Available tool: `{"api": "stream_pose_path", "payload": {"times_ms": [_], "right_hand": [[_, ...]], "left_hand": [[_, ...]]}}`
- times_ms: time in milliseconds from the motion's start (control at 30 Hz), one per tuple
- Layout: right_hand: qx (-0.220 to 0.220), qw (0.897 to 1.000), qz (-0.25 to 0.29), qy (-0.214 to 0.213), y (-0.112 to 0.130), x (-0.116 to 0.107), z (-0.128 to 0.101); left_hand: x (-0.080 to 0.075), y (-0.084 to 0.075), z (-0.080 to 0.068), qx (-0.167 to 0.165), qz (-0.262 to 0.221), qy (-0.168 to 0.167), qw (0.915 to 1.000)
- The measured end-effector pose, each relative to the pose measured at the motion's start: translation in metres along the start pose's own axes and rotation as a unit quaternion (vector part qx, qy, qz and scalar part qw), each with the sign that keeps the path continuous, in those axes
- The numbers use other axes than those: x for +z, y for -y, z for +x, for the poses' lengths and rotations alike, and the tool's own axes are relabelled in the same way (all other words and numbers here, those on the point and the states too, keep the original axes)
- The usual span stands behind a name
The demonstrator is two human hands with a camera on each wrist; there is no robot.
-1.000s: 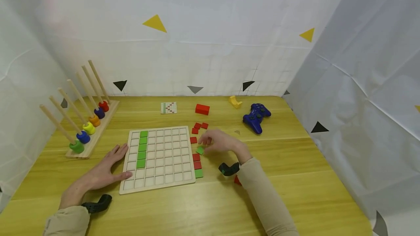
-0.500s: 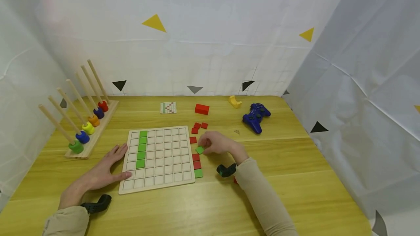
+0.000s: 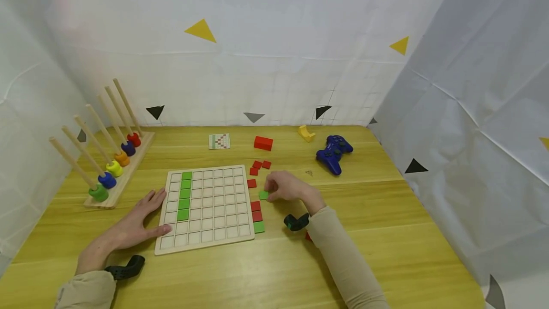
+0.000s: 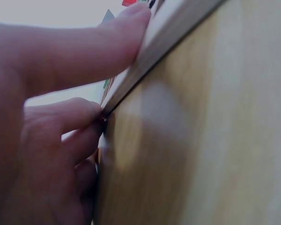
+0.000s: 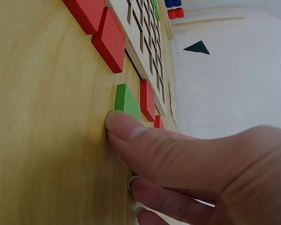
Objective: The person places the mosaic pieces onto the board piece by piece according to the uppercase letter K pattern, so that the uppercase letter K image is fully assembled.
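Since a second ago, your right hand [image 3: 286,186] has drawn its fingers together on the loose green tile [image 3: 263,195], which has turned straighter and shifted slightly away from the board [image 3: 207,213]. At the centre of the head view, just right of the board, your right thumb and forefinger pinch that tile almost closed; the right-wrist view shows the thumb on its near edge, with the forefinger's grip hidden. Whether the tile is lifted, you cannot tell. At lower left, your left hand [image 3: 136,223] lies spread wide and grips nothing, its thumb on the board's face and its fingers reaching along the left edge. Five green squares [image 3: 184,203] fill part of the board's second column. Along the board's right side lie three red tiles [image 3: 256,216] and a second loose green tile [image 3: 259,227], with three small red pieces [image 3: 254,171] just above. Across the top of the table [image 3: 257,275] sit a patterned card [image 3: 219,141], a red block [image 3: 263,143], a yellow piece [image 3: 306,133] and a blue game controller [image 3: 334,155]; a wooden peg rack [image 3: 127,171] stands at left.
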State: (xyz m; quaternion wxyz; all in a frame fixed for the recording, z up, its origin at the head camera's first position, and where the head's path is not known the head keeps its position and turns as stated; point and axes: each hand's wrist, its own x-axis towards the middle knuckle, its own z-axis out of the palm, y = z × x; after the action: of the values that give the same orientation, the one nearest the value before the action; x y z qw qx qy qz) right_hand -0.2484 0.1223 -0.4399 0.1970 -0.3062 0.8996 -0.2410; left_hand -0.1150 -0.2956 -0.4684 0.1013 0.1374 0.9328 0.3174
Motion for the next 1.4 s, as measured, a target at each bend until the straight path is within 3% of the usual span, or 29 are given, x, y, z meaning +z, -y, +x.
{"api": "stream_pose_path", "payload": {"times_ms": [433,733,1400], "right_hand": [[0.008,1.000,-0.005,0.006,-0.0002,-0.0004,0.0000],[0.006,0.999,-0.048,-0.012,-0.0007,-0.0006,0.0012],[-0.030,0.996,-0.087,-0.020,-0.0015,-0.0026,0.0018]], "left_hand": [[0.0007,0.0002,-0.0014,-0.008,-0.006,0.005,0.9999],[0.0014,0.0000,-0.0020,-0.015,-0.007,0.007,0.9998],[0.0006,0.0032,0.0000,0.007,-0.008,0.002,0.9999]]}}
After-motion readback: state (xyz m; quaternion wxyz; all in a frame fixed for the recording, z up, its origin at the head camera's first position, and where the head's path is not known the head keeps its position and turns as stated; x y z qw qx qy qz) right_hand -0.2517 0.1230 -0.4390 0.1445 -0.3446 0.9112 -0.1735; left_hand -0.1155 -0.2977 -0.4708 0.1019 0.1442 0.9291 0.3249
